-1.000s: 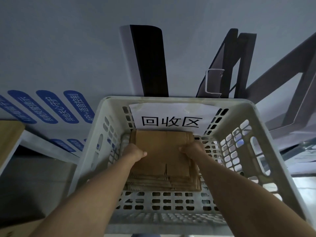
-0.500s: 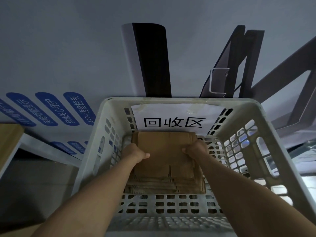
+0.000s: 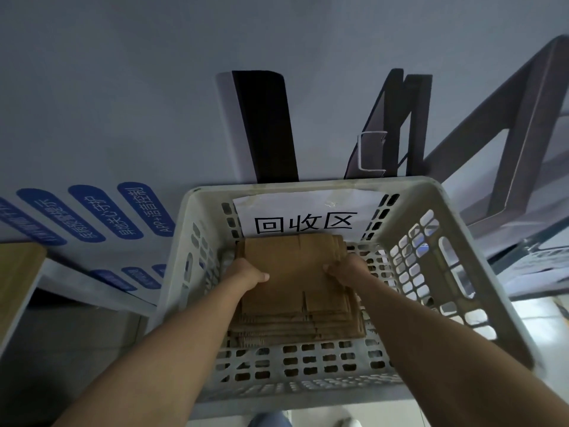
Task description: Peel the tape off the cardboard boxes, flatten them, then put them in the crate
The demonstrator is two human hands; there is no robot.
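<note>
A white perforated plastic crate (image 3: 311, 368) stands in front of me, with a paper sign (image 3: 304, 212) taped inside its far wall. Inside lies a stack of several flattened brown cardboard boxes (image 3: 295, 315). My left hand (image 3: 246, 271) grips the left edge of the top flattened box (image 3: 292, 272), thumb on its upper face. My right hand (image 3: 346, 269) grips its right edge the same way. Both forearms reach down into the crate.
A white panel with blue labels (image 3: 92, 211) leans at the left behind the crate. A wooden board edge (image 3: 15, 272) shows at far left. Dark metal frame legs (image 3: 508, 134) rise at the right, and a black upright post (image 3: 264, 127) stands behind the crate.
The view has shifted slightly and the hands have stayed on the top cardboard piece, pressing it down on the stack. The grip looks the same.
</note>
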